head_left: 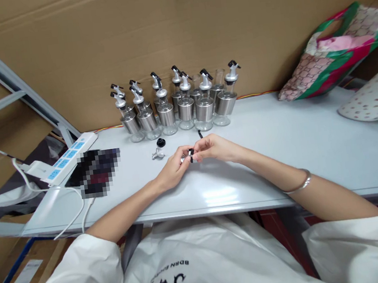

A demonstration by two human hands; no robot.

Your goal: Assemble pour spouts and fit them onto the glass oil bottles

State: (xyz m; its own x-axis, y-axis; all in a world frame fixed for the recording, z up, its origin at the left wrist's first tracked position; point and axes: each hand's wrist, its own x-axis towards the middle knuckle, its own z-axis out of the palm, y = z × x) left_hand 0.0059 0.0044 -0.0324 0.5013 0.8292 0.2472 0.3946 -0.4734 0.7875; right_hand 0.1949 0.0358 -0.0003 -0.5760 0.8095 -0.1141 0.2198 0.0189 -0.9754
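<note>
My left hand and my right hand meet over the middle of the grey table, fingers pinched together on a small silver and black pourer part. A loose silver spout piece and a black round cap lie just left of my hands. A thin black piece lies behind my right hand. Several glass and steel dispenser bottles with black and silver pour spouts stand in a cluster at the back of the table.
A white power strip with blue sockets and white cables sits at the left, beside a blurred dark object. A colourful bag and a dotted cloth item lie at the right. Cardboard backs the table.
</note>
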